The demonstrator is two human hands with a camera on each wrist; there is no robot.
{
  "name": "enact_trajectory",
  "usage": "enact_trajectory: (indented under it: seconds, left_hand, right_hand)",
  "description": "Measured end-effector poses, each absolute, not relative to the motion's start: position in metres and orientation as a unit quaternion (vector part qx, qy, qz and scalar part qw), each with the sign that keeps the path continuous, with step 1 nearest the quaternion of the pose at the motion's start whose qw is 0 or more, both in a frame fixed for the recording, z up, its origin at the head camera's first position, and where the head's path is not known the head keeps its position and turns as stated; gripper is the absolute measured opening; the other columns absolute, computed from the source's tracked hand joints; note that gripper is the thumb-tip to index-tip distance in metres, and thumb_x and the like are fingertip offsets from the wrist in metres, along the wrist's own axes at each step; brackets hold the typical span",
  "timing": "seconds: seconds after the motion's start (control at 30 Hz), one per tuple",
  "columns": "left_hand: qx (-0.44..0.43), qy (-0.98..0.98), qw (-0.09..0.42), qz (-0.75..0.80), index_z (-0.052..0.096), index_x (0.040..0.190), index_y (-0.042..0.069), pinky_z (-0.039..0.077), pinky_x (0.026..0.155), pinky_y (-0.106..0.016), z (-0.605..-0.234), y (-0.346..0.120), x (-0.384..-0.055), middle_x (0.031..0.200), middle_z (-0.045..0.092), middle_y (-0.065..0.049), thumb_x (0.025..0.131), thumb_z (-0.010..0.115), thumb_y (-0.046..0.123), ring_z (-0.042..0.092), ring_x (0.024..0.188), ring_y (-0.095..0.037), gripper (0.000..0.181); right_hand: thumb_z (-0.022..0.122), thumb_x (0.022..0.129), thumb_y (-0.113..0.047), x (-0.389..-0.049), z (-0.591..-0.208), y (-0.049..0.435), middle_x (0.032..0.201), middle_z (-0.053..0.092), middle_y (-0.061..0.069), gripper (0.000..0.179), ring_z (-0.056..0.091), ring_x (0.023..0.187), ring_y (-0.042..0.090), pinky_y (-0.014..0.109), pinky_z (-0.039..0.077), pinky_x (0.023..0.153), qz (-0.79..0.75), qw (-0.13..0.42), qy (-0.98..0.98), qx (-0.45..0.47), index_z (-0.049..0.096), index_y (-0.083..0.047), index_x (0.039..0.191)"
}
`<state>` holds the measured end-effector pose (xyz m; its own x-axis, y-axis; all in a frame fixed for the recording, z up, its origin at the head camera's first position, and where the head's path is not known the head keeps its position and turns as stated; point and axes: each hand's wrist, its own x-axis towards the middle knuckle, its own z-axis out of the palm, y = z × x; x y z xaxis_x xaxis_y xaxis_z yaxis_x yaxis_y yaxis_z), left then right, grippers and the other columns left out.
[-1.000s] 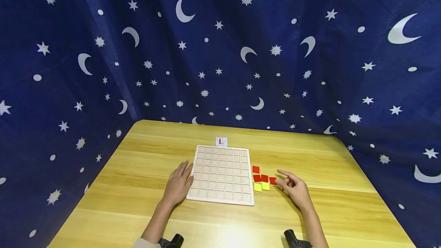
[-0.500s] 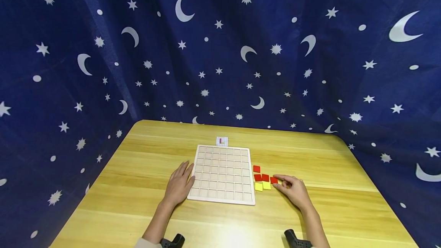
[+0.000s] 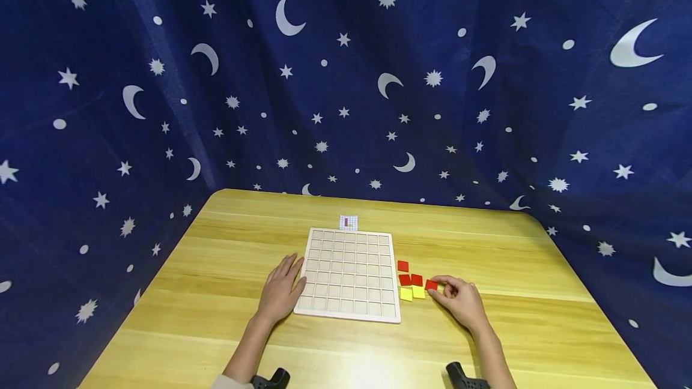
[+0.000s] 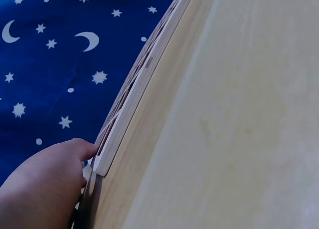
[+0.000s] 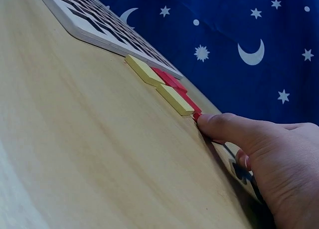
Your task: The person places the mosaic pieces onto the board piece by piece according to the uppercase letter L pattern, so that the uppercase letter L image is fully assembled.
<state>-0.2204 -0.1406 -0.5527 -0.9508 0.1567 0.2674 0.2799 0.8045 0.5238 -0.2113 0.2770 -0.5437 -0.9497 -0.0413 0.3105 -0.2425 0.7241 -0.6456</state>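
A pale wooden grid board lies on the table. Against its left rim rests my left hand, fingers extended and thumb at the edge; the left wrist view shows that thumb on the frame. To the right of the board, my right hand pinches a red square tile between thumb and forefinger. Between that hand and the board lie two yellow tiles, one nearer the board and one beside it. Other red tiles lie just behind: one, another and a farther one.
Behind the board lies a small printed grid card with a coloured pattern. The wooden table runs back to a blue curtain with moons and stars. Black devices, such as the right one, sit at the wrists.
My right thumb and forefinger have closed on the rightmost red tile, which now sits slightly turned. The left hand stays against the board.
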Motion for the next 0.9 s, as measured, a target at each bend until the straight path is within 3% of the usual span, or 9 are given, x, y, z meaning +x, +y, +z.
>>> enact_trajectory:
  seconds: [0.23,0.57,0.9]
  left_hand:
    - [-0.091,-0.924,0.122,-0.351,0.048,0.134,0.007,0.031,0.104,-0.052,-0.552,-0.140,-0.222,0.139,0.043,-0.011,0.090,0.059,0.026,0.035,0.130,-0.032,0.049]
    - [-0.098,-0.915,0.132,-0.369,0.057,0.127,0.009,0.027,0.109,-0.040,-0.553,-0.141,-0.224,0.132,0.052,-0.006,0.088,0.061,0.023,0.039,0.128,-0.025,0.041]
    - [-0.091,-0.913,0.128,-0.375,0.058,0.125,0.009,0.026,0.110,-0.039,-0.551,-0.141,-0.224,0.130,0.054,-0.005,0.088,0.061,0.022,0.040,0.128,-0.023,0.039]
  right_hand:
    - [0.077,0.075,-0.031,-0.209,-0.544,0.275,0.053,0.042,-0.007,0.023,0.032,0.044,0.003,0.020,0.035,0.050,0.388,0.134,-0.910,0.054,0.070,-0.018,0.091]
    - [0.078,0.074,-0.026,-0.210,-0.540,0.272,0.055,0.043,-0.006,0.021,0.033,0.046,0.003,0.020,0.035,0.047,0.423,0.170,-0.889,0.047,0.070,-0.017,0.092]
    - [0.078,0.075,-0.022,-0.213,-0.518,0.256,0.055,0.044,-0.007,0.021,0.035,0.045,0.003,0.021,0.035,0.044,0.423,0.193,-0.880,0.096,0.069,-0.017,0.094]
